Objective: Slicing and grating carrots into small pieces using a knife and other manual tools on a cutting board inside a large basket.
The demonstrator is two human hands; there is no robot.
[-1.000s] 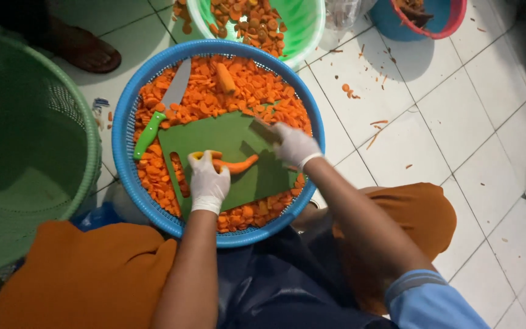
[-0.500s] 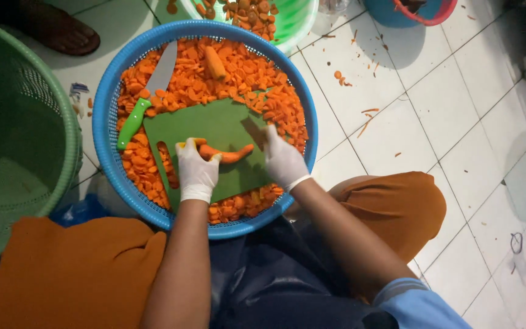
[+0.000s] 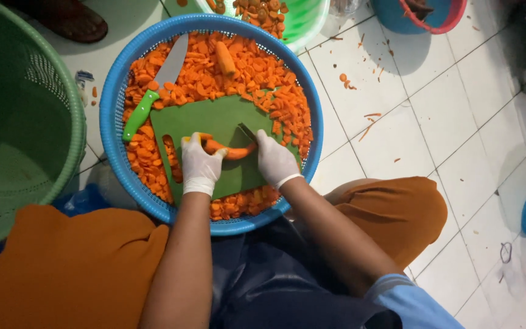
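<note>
A blue basket (image 3: 114, 91) full of orange carrot slices sits on the floor between my knees. A green cutting board (image 3: 214, 119) lies on the slices. My gloved left hand (image 3: 201, 163) presses a peeled carrot (image 3: 231, 150) down on the board. My gloved right hand (image 3: 275, 161) grips a small knife whose blade (image 3: 246, 130) meets the carrot's right end. A second knife, with a green handle (image 3: 138, 116), lies unused on the slices at the left. A whole carrot (image 3: 225, 58) rests at the far side.
A large green basket (image 3: 62, 97) stands at the left. A green bowl (image 3: 308, 18) holding carrot pieces and a blue bucket (image 3: 397, 18) are at the top. Another person's sandalled foot (image 3: 71, 19) is top left. Carrot scraps (image 3: 369, 122) lie on the white tiles.
My right hand has moved left along the board to the carrot's end, closer to my left hand. The view has shifted slightly.
</note>
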